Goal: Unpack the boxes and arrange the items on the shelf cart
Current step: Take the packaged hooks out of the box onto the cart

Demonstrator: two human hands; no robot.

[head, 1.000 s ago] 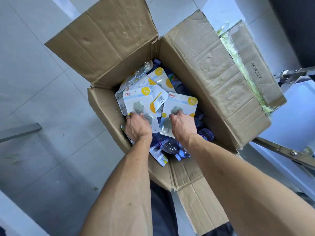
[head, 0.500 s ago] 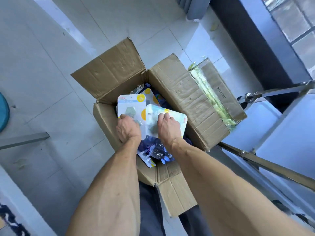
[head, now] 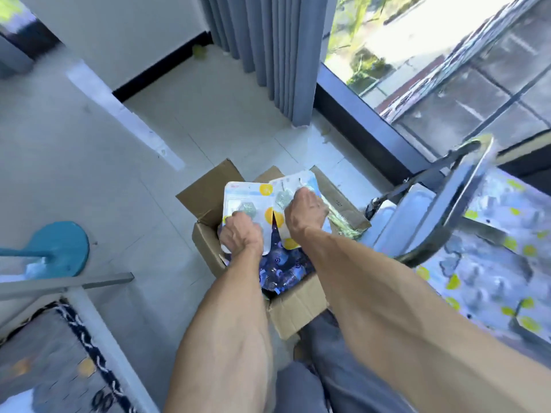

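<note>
The left hand (head: 242, 235) grips a stack of blister cards (head: 249, 201), fingers curled round the cards' near edge. The right hand (head: 307, 214) grips a second blister card (head: 293, 186) the same way, pinched at its near part. Both grips are clamped on the cards, held just above the open cardboard box (head: 295, 308), which stands on the tiled floor (head: 89, 180) in front of the person's knees.

The cards are upright-oblong, their long axes running away from the person toward the window, the printed faces turned up to the camera. The left stack leans a little leftward and the right card a little rightward, so the two fan apart at the near end with a dark wedge between them. Each shows pale blue printing, yellow circles and clear bubbles holding small grey pieces; what the pieces are is too blurred to tell.

Inside the box, under the hands, lies a heap of dark blue and clear packets (head: 280, 269). The box flaps are folded out, one at the far left, one toward the person.

To the right stands the shelf cart (head: 441, 216), a dark curved handle across it, its shelf covered with more cards bearing yellow dots (head: 483, 263), blurred.
</note>
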